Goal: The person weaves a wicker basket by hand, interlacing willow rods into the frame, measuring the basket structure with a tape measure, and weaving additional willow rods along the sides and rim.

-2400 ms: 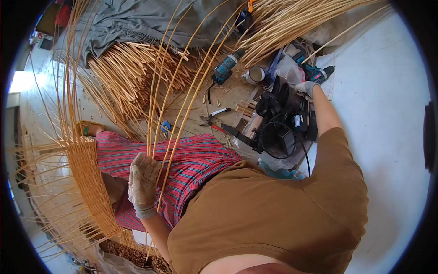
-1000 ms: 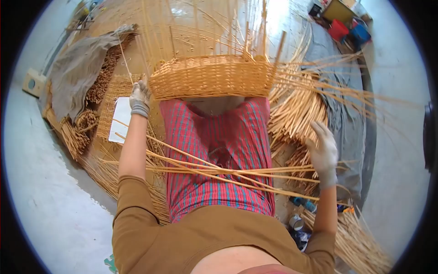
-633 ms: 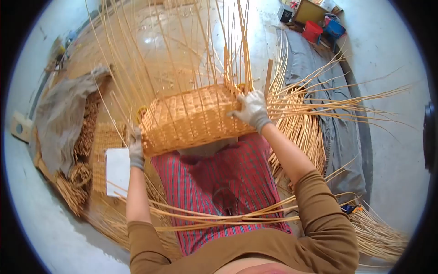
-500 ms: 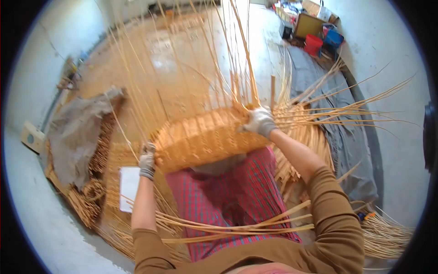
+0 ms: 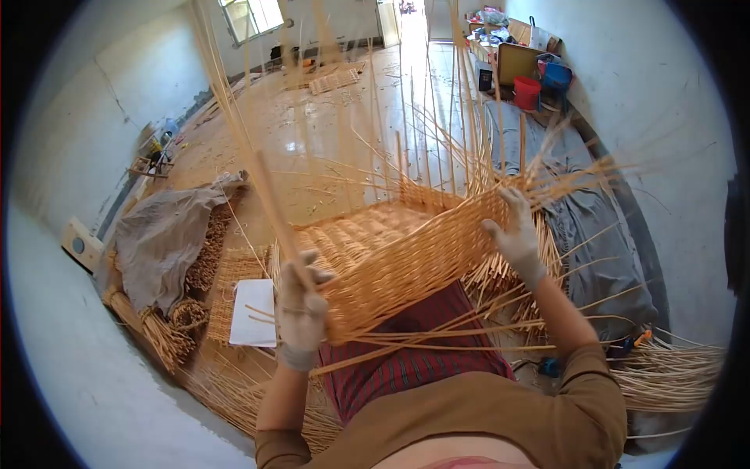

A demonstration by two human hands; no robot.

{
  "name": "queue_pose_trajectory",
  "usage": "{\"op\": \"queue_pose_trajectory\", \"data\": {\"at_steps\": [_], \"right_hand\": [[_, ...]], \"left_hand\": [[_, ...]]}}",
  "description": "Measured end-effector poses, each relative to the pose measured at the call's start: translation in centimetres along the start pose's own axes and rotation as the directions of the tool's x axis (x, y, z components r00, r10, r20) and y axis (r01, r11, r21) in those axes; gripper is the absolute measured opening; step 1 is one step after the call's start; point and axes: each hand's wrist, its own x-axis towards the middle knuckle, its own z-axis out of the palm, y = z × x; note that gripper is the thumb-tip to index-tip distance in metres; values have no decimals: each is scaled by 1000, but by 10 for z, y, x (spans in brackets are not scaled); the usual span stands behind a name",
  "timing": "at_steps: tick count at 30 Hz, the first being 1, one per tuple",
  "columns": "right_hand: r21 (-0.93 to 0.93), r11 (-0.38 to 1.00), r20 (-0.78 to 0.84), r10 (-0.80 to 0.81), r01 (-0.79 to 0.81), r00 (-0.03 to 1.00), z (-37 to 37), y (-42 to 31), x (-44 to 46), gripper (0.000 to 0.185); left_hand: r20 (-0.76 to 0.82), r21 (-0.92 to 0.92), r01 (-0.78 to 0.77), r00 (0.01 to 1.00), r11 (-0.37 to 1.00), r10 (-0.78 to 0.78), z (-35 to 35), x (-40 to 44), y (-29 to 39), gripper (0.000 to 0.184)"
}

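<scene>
A woven wicker basket [image 5: 422, 266] stands tilted over the lap, its inside showing and long upright stakes rising from its rim. My left hand [image 5: 303, 309], in a pale glove, is closed around a stake at the basket's left corner. At the right end, my right hand [image 5: 517, 234], also gloved, grips the basket wall with thumb and fingers spread across it. Several loose rods [image 5: 422, 338] lie across the red striped cloth [image 5: 414, 379] on the lap.
A white sheet [image 5: 253, 313] lies on woven wicker at the left, beside bundles under a grey cloth [image 5: 160, 238]. Cut rods and another grey cloth [image 5: 598, 250] are at the right. A red bucket [image 5: 526, 93] stands further back.
The basket has turned and tipped, so its inside now shows. Both hands have moved with it, the right one further right. The view has lifted toward the far window and door.
</scene>
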Motion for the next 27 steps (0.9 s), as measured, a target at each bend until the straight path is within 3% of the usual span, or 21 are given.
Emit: {"op": "queue_pose_trajectory", "data": {"at_steps": [1,3,5,6,8,9,10,11,12,13,14,15,16,17,18,19,20,21,23,25,27], "right_hand": [[339,941,-187,77,-9,979,-2,-19,-22,71],[344,895,-232,-212,284,949,-22,-62,-59,67],[359,887,-190,-235,290,953,-33,-99,-80,61],[379,874,-190,-248,304,950,-35,-106,-88,56],[350,923,-155,-113,162,981,-41,-73,-97,51],[290,956,-171,-4,54,985,-48,-44,-96,48],[416,902,-108,178,-119,978,-55,-7,-101,44],[530,796,-21,357,-292,934,-63,28,-112,40],[535,791,-36,372,-297,927,-74,58,-114,38],[542,785,-51,385,-298,921,-76,78,-110,36],[560,770,-55,404,-307,913,-69,76,-102,36],[611,750,-79,374,-252,924,-67,70,-92,35],[650,734,-98,340,-199,935,-65,66,-85,34],[646,732,-82,351,-218,933,-62,67,-83,34],[696,667,-33,402,-268,915,-65,81,-80,34],[744,595,12,445,-305,896,-62,88,-72,35],[752,610,17,364,-252,931,-63,94,-66,41],[755,609,15,355,-243,935,-65,86,-52,41],[780,620,-5,135,-80,991,-67,61,-6,47],[818,553,77,172,-161,982,-46,77,38,53],[867,438,222,82,-236,971,-14,70,86,58]], "left_hand": [[69,1,-109,992,994,109,23,-9,16,82],[302,9,-344,896,939,325,65,-25,29,102],[580,-20,-475,711,880,397,97,-22,58,107],[563,-6,-440,741,898,367,106,-16,58,107],[666,-284,-295,624,912,409,112,-6,55,94],[496,-251,-386,736,888,460,97,-17,26,73],[200,-22,-210,957,977,211,77,-33,26,54],[226,-15,-209,952,978,207,53,-36,23,54],[-141,208,-231,954,950,263,28,-36,20,49],[-464,419,-173,803,891,374,6,-34,16,45],[-683,580,-41,521,814,513,-16,-34,11,41],[-665,591,-48,535,805,520,-38,-46,-3,41],[-581,582,-93,647,808,494,-59,-69,-21,42],[-492,563,-123,745,817,451,-72,-92,-28,44],[-491,564,-122,746,817,450,-68,-103,-19,44],[-362,655,-75,843,752,399,-70,-104,-5,45],[-237,744,-48,914,667,331,-71,-103,7,46],[-241,746,-50,909,664,339,-68,-93,11,46],[-519,471,68,827,879,214,-65,-56,8,47],[-439,194,26,896,981,63,-88,-10,0,45],[-429,-8,43,902,999,-43,-116,37,-47,39]]}}
